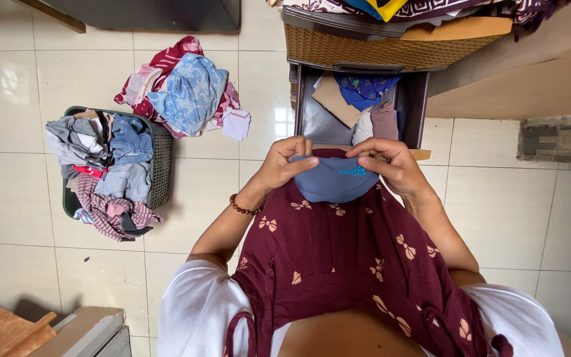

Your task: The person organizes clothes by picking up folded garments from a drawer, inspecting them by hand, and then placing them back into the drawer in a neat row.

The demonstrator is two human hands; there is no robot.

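Head view: folded blue cloth (333, 180), rounded

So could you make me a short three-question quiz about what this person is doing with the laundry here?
1. True or false: both hands grip the blue garment along its top edge.
2. Which sits on the floor to the person's left? A) a dark basket heaped with clothes, B) a bucket of water, C) a stack of plates.
3. Fill in: the drawer just beyond the hands is ____ (open or shut).

Key:
1. True: the left hand and right hand both pinch it, over a maroon patterned cloth.
2. A.
3. Open, with folded clothes inside.
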